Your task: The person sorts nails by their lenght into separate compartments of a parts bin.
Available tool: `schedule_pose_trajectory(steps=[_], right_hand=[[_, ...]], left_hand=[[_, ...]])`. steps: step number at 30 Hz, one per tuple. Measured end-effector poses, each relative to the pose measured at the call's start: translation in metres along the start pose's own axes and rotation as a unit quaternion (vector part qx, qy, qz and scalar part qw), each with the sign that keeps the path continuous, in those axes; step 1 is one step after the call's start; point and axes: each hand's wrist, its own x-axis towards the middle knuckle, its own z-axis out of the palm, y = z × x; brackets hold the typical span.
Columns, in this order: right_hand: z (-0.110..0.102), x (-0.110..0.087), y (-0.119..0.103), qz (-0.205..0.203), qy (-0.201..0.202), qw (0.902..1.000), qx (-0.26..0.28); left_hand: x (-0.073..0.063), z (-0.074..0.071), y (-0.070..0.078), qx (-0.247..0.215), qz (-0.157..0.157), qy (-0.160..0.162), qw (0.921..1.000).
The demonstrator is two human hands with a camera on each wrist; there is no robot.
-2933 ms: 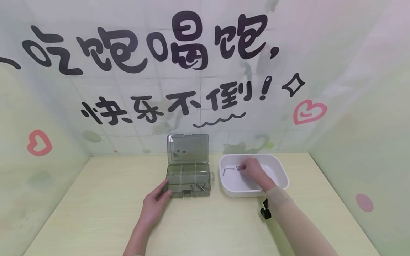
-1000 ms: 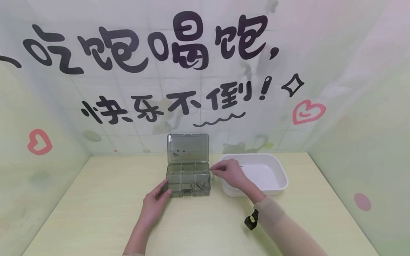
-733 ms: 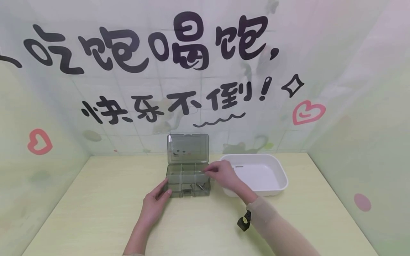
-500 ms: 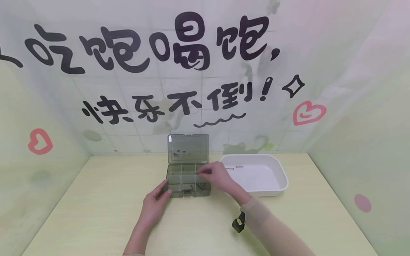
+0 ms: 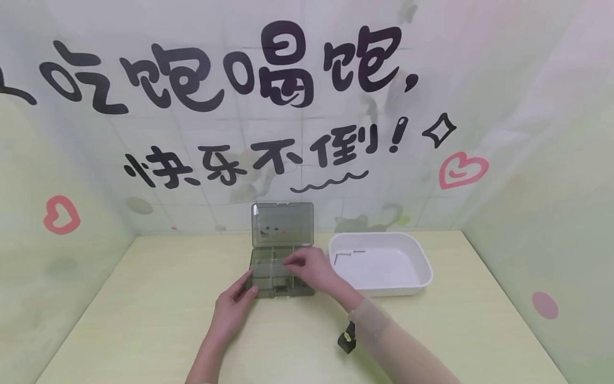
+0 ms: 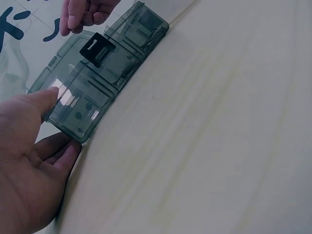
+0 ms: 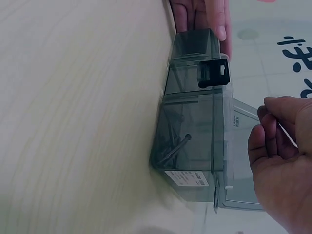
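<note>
A smoky clear plastic compartment box [image 5: 261,282] stands at the table's back, its lid [image 5: 282,224] raised. My left hand [image 5: 232,309] grips its left front corner, thumb in front and fingers along the side. Over the box's middle rear section, the thumb and fingertips of my right hand [image 5: 312,266] pinch together on a screw that they hide almost wholly. Several screws [image 7: 175,148] lie in the right front compartment, seen through the wall in the right wrist view. The black front latch [image 6: 97,48] shows in the left wrist view.
To the right of the box is a white tray [image 5: 384,290] with a few screws [image 5: 358,252] near its left end. A printed backdrop [image 5: 216,133] rises right behind, with side walls left and right. A black wrist device [image 5: 347,338] hangs below the right sleeve.
My right hand has travelled left from inside the white tray to above the middle of the box, fingers still pinched. The left hand has kept its grip on the corner.
</note>
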Motion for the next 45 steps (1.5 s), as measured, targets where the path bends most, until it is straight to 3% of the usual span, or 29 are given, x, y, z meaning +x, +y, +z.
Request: schedule_pose_trajectory(steps=[11, 18, 23, 30, 45], right_hand=[[-0.012, -0.004, 0.008, -0.004, -0.014, 0.9999, 0.008], [-0.026, -0.006, 0.015, -0.008, 0.006, 0.9998, 0.015], [-0.045, -0.008, 0.022, 0.018, 0.036, 0.9985, 0.037], [-0.073, -0.011, 0.045, 0.055, 0.108, 0.9914, 0.051], [-0.108, -0.022, 0.096, 0.119, 0.122, 0.9853, 0.000]], left_hand=[[0.001, 0.000, 0.002, 0.001, 0.006, -0.002, 1.0000], [0.002, 0.001, 0.002, 0.003, 0.001, 0.000, 1.0000], [0.002, 0.001, 0.002, 0.002, 0.005, -0.002, 1.0000], [0.003, 0.002, 0.002, -0.001, 0.000, -0.003, 1.0000], [0.001, 0.001, 0.000, 0.001, -0.007, -0.006, 1.0000]])
